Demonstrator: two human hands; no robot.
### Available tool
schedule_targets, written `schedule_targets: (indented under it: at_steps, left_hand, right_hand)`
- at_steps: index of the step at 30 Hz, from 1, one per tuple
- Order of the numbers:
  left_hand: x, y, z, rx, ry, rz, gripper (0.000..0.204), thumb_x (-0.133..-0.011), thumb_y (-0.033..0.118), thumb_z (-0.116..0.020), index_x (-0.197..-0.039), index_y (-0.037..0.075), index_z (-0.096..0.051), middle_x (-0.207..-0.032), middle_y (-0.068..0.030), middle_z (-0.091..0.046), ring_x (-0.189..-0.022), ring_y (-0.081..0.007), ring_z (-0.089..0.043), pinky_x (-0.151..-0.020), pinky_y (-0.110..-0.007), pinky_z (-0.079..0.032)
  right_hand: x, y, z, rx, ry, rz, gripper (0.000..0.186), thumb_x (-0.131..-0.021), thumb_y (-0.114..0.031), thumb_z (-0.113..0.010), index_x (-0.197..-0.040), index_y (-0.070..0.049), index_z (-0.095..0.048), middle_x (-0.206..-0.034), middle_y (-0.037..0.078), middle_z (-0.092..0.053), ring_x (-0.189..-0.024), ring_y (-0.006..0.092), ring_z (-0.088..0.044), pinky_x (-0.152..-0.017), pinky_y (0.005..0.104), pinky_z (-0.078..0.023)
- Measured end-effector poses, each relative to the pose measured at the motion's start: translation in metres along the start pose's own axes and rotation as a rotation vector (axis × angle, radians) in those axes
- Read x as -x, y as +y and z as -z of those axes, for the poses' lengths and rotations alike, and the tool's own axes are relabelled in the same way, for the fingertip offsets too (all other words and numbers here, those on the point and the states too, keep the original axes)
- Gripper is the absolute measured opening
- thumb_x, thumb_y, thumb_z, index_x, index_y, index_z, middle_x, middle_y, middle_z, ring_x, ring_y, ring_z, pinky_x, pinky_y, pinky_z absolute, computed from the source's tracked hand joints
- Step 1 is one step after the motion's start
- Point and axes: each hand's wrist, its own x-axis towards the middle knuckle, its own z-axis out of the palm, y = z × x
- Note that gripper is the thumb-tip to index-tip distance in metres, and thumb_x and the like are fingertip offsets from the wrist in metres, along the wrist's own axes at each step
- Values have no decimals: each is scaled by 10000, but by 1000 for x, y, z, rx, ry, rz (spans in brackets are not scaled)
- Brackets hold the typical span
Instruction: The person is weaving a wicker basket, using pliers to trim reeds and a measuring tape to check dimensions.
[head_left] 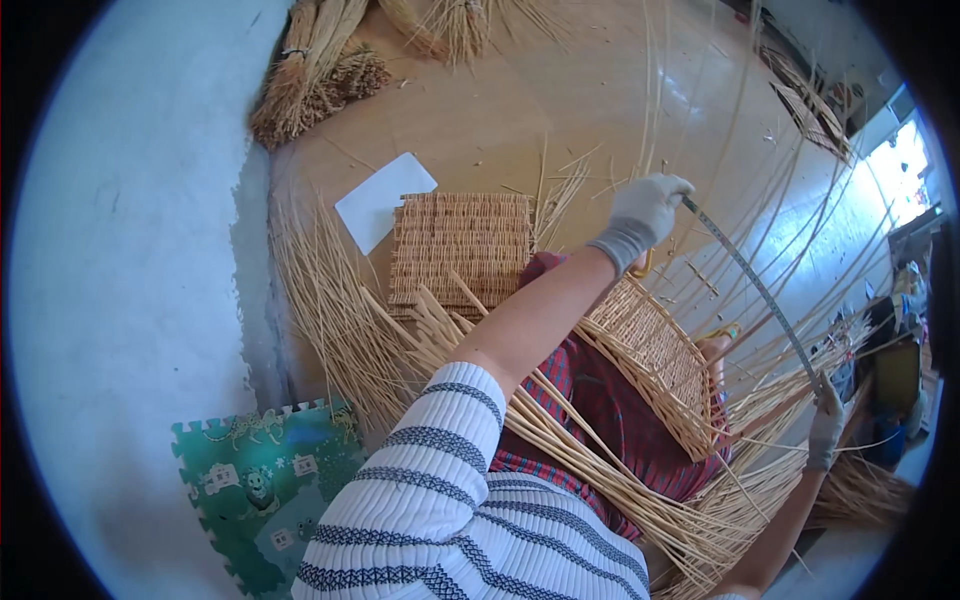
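Stretched between my two gloved hands is a thin tape measure, slanting down to the right. My left hand, in a pale work glove, is closed on its upper end. The lower end is pinched in my right hand, also gloved, at the far right. Below the tape, a partly woven wicker panel rests tilted on my lap, over a red and blue plaid cloth. Long loose stakes stand out from the panel. A bundle of peeled canes lies across my lap.
Flat woven squares are stacked on the floor beside a white sheet. Loose canes spread along the wall at left. Tied bundles lie at the back. A green foam mat is at lower left.
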Motion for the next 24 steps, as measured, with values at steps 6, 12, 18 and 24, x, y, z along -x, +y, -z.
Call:
schedule_targets:
  at_steps: [6, 12, 18, 24]
  left_hand:
    - [-2, -4, -5, 42, -29, -16, 168, -914, 183, -636, -1045, 179, -741, -1033, -91, -722, -961, -318, -680, -819, -427, -543]
    - [-2, -6, -7, 68, -7, -41, 163, -911, 167, -636, -1034, 173, -744, -1026, -95, -723, -959, -319, -681, -818, -424, -543]
    - [-1, 1, -2, 45, -54, 21, 162, -907, 175, -640, -1030, 186, -745, -1025, -98, -721, -985, -328, -672, -832, -428, -540]
    - [-5, -9, -2, -65, -72, -217, 250, -897, 118, -556, -1073, 117, -734, -1023, -103, -744, -929, -257, -715, -821, -356, -561]
  right_hand:
    - [-4, 9, 0, -46, 61, -147, 373, -1027, -7, -452, -1364, -41, -607, -1303, 31, -652, -1040, 79, -562, -911, 221, -420]
    - [1, 20, 3, -69, 54, -9, 357, -1044, -41, -449, -1361, -49, -612, -1301, 28, -653, -1019, 75, -559, -885, 226, -440]
    - [-1, 19, -2, -62, 64, -233, 384, -1031, -15, -428, -1371, -50, -603, -1349, 68, -631, -1125, 117, -589, -916, 261, -462]
    - [-2, -15, -4, -170, 77, -74, 510, -935, 102, -450, -1421, -26, -537, -1267, 93, -637, -1100, 181, -612, -936, 277, -478]
